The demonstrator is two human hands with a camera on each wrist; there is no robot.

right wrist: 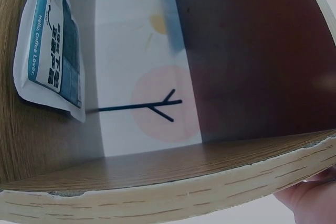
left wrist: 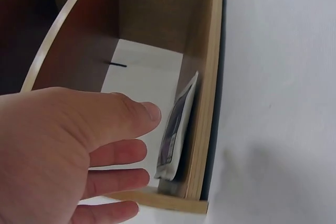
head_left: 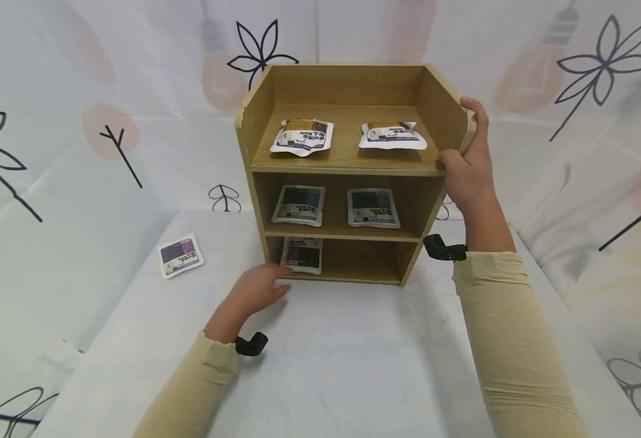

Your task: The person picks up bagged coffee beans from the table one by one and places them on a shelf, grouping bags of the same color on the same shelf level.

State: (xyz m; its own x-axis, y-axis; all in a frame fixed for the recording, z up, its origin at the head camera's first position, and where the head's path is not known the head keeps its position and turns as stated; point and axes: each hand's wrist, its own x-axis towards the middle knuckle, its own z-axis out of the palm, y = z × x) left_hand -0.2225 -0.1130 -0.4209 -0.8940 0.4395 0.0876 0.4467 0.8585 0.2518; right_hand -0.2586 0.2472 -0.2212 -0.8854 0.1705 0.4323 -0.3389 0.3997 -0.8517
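Note:
A wooden three-tier shelf point(head_left: 348, 171) stands on the white surface. My right hand point(head_left: 469, 167) grips the upper part of its right side panel, thumb in front; in the right wrist view only part of this hand point(right wrist: 315, 198) shows behind the panel edge. My left hand point(head_left: 257, 289) is at the lower left corner of the shelf, beside a white-edged pouch point(head_left: 302, 255) on the bottom tier. In the left wrist view, the left hand's fingers point(left wrist: 118, 153) are loosely extended with nothing between them, and a small gap separates them from the pouch point(left wrist: 177, 127).
Two white pouches, a left one point(head_left: 302, 136) and a right one point(head_left: 393, 135), lie on the top tier. On the middle tier are two dark-labelled pouches point(head_left: 298, 205). A purple-labelled pouch point(head_left: 180, 255) lies on the table left of the shelf. Patterned cloth walls surround the table.

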